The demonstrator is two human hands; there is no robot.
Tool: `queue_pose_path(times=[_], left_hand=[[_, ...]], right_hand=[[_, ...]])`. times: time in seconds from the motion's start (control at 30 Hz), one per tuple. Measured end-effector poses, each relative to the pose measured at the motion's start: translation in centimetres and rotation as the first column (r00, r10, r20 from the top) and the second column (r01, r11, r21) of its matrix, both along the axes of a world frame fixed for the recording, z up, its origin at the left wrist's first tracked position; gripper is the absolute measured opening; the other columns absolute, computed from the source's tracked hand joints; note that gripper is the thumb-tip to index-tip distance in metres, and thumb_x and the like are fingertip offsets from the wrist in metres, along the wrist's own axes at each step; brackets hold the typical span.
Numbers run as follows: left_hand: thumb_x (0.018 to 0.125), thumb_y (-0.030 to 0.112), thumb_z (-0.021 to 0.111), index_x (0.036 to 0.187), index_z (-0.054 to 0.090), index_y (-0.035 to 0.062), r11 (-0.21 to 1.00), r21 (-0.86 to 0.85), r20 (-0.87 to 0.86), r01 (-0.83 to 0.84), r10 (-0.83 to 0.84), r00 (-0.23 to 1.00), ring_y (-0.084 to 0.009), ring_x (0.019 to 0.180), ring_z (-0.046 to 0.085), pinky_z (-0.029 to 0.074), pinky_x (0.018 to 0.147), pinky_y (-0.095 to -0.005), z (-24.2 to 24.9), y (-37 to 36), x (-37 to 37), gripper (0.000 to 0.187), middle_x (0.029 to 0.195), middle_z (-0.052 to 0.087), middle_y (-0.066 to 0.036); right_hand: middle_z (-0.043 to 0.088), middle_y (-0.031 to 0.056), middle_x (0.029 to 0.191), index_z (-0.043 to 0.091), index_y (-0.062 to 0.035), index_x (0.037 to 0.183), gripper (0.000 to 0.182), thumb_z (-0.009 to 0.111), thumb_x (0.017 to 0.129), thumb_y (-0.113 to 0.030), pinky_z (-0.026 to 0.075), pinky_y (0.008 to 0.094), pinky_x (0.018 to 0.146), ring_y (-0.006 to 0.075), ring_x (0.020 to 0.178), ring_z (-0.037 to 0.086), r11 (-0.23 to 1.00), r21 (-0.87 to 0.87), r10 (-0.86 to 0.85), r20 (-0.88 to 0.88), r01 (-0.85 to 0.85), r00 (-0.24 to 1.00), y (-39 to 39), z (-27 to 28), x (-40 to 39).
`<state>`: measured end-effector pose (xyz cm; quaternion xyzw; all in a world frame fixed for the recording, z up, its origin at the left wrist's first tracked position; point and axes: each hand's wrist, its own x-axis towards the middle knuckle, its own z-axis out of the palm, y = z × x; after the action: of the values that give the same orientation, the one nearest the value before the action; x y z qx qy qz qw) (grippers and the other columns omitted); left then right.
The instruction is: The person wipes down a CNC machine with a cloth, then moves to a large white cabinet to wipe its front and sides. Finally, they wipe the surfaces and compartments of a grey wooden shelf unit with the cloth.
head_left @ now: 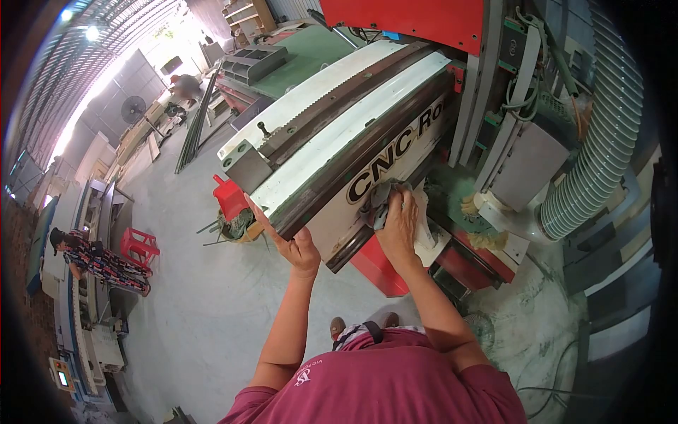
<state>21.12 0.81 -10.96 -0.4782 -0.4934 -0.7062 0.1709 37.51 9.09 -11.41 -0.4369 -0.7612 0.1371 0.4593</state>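
Note:
A long white machine beam [424, 145] with black "CNC" lettering runs from the centre to the upper right. Dark rails line its upper and lower edges, and a toothed rack [332, 97] lies along its top. My left hand [296, 247] rests at the beam's near end, its fingers spread along the end face and the thumb by the dark upper rail [311, 205]. My right hand [399, 219] presses a grey cloth [381, 198] against the beam's side, just below the letters. Part of the cloth is hidden under the fingers.
A ribbed hose [607, 120] curves down at the right beside a grey motor housing [526, 166]. Under the beam is a red base [385, 268]. A red container [229, 198] stands left of it. Two people [99, 261] [187, 88] are farther off at the left.

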Motion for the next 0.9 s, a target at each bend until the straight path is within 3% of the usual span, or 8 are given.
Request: queue_pose_path(times=[0.3,0.37,0.6,0.67,0.73,0.8,0.87,0.9], left_hand=[[0.093,0.034,0.046,0.134,0.029,-0.0043,1.0,-0.016,-0.017,-0.018,0.018,1.0,-0.0252,0.119,0.041,0.029,0.101,-0.0364,0.4,-0.1,0.1,0.059,0.129,0.043,-0.016],[0.093,0.039,0.048,0.145,0.013,0.0022,0.996,-0.068,-0.004,0.063,-0.063,0.998,-0.0348,0.139,0.013,0.01,0.11,-0.0434,0.7,-0.4,0.2,0.073,0.15,0.009,-0.024],[0.093,0.039,0.045,0.145,0.015,0.0023,0.99,-0.139,-0.049,-0.019,0.012,0.999,-0.0367,0.139,0.012,0.01,0.11,-0.0448,1.5,-1.2,0.3,0.07,0.15,0.009,-0.024],[0.092,0.035,0.045,0.142,0.024,0.0002,0.979,-0.199,-0.091,-0.038,0.02,0.996,-0.0371,0.137,0.017,0.012,0.11,-0.0443,3.3,-3.1,1.3,0.064,0.148,0.017,-0.024],[0.09,0.03,0.046,0.134,0.037,-0.0022,0.997,-0.07,-0.163,-0.035,0.023,0.986,-0.0342,0.133,0.027,0.021,0.107,-0.0445,4.5,-5.6,3.0,0.055,0.143,0.028,-0.023],[0.093,0.042,0.042,0.122,0.045,-0.0029,0.999,-0.042,-0.185,0.035,-0.042,0.982,-0.0302,0.114,0.046,0.036,0.096,-0.0432,3.5,-8.1,4.7,0.053,0.127,0.047,-0.019],[0.091,0.04,0.048,0.114,0.052,-0.0023,0.868,-0.141,-0.095,0.477,-0.491,0.866,-0.0266,0.098,0.055,0.044,0.084,-0.0398,3.9,-9.6,7.3,0.049,0.112,0.057,-0.016],[0.091,0.038,0.05,0.112,0.054,-0.002,0.769,-0.338,-0.043,0.543,-0.589,0.807,-0.0257,0.093,0.056,0.045,0.081,-0.0388,4.5,-10.0,8.5,0.045,0.105,0.058,-0.016]], right_hand=[[0.041,0.0157,0.121,0.044,-0.0033,0.115,0.061,0.076,0.067,-0.023,0.033,0.0478,0.095,0.038,0.112,0.042,1.0,0.002,0.005,0.024,-0.005,1.0,0.1,-0.3,0.1],[0.041,0.0158,0.121,0.044,-0.0033,0.115,0.06,0.076,0.067,-0.023,0.033,0.0478,0.095,0.038,0.112,0.042,1.0,-0.001,0.006,0.024,-0.006,1.0,0.0,0.0,0.2],[0.041,0.0164,0.121,0.044,-0.0029,0.116,0.06,0.076,0.069,-0.024,0.033,0.0481,0.095,0.0388,0.111,0.043,1.0,0.017,0.005,0.026,-0.006,1.0,0.0,0.1,0.2],[0.042,0.0165,0.12,0.044,-0.0028,0.116,0.06,0.075,0.069,-0.024,0.034,0.0483,0.095,0.039,0.111,0.043,1.0,0.007,0.007,0.035,-0.008,0.999,-0.1,0.1,0.2],[0.042,0.0166,0.12,0.044,-0.0028,0.116,0.06,0.075,0.07,-0.024,0.034,0.0484,0.095,0.0392,0.111,0.043,1.0,0.001,0.008,0.041,-0.009,0.999,-0.1,0.2,0.3],[0.042,0.0171,0.12,0.044,-0.0024,0.116,0.058,0.074,0.069,-0.019,0.033,0.0485,0.096,0.0392,0.112,0.043,1.0,-0.028,0.006,0.035,-0.005,0.999,-0.3,0.4,0.2],[0.042,0.0176,0.12,0.043,-0.002,0.116,0.058,0.073,0.069,-0.018,0.032,0.0485,0.096,0.0394,0.112,0.042,1.0,-0.011,0.016,0.028,-0.016,0.999,-0.4,0.5,0.2],[0.042,0.0181,0.12,0.043,-0.0017,0.116,0.057,0.073,0.069,-0.016,0.032,0.0485,0.096,0.0396,0.113,0.042,1.0,-0.001,0.019,0.022,-0.019,1.0,-0.4,0.5,0.3]])
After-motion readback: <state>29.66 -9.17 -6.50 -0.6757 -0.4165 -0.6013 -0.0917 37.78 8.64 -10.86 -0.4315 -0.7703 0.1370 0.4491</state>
